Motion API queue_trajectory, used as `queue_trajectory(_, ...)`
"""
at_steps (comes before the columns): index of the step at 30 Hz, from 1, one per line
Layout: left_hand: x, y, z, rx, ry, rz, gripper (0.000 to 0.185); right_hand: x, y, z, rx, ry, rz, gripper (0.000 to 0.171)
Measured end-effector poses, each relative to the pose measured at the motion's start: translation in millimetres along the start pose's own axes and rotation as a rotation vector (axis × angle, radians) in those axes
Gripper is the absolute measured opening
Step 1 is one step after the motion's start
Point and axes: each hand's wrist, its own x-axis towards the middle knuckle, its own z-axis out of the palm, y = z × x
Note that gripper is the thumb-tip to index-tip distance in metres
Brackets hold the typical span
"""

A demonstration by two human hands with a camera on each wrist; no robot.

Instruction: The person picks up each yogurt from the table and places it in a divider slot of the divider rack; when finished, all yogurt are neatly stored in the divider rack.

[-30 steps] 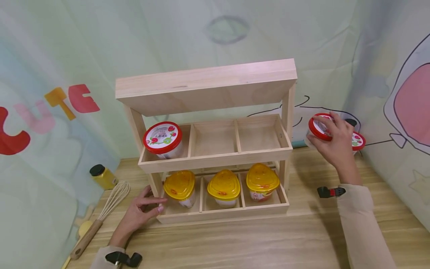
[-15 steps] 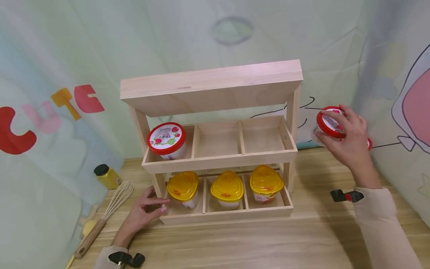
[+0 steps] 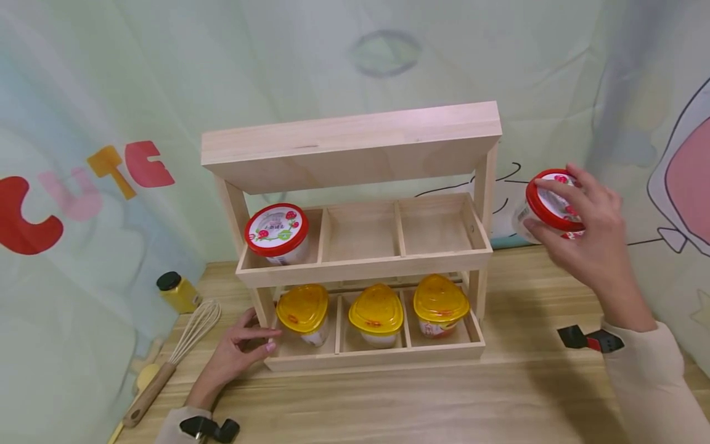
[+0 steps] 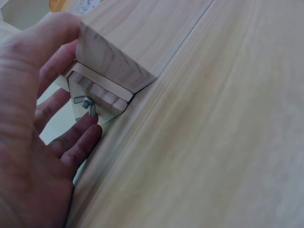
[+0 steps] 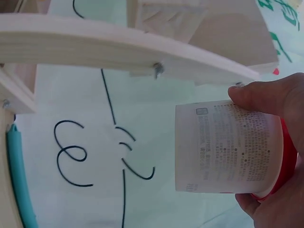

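I am looking down at a wooden worktop (image 3: 388,401) with a two-tier wooden rack (image 3: 355,246) standing toward its far edge. Nearest me, my left hand (image 3: 235,357) is resting against the rack's lower left corner post, fingers (image 4: 71,137) relaxed and lightly spread around the post's foot, seemingly bracing the rack so it does not slide. To the right, above the worktop's far right corner, my right hand (image 3: 585,237) is holding a red-lidded cup (image 3: 546,203) in the air, fingers curling over the lid and thumb pinching the side. The cup is tilting, its white printed wall facing the rack. The lower tier is holding three yellow-lidded cups (image 3: 377,311); the upper tier is holding one matching red-lidded tub (image 3: 277,233) in its left compartment. A whisk (image 3: 177,351) and a yellow jar (image 3: 176,291) are lying near the left edge.
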Motion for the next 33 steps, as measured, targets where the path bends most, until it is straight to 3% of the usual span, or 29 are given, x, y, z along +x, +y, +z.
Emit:
queue_trajectory(10, 0.1, 0.1, 0.5, 0.004, -0.005, -0.013, 0.025, -8, -32, -15, 0.043, 0.052, -0.134, 0.073)
queue_trajectory(18, 0.5, -1.3, 0.0, 0.024, -0.005, -0.010, 0.025, -11, -53, -17, 0.071, 0.040, -0.193, 0.072)
queue_trajectory(25, 0.8, -2.0, -0.1, 0.038, 0.002, -0.003, 0.024, -11, -66, -1, 0.133, -0.017, -0.174, 0.072)
queue_trajectory(33, 0.5, -1.1, 0.2, 0.060, 0.005, 0.009, 0.025, -8, -84, 22, 0.201, -0.048, -0.218, 0.069)
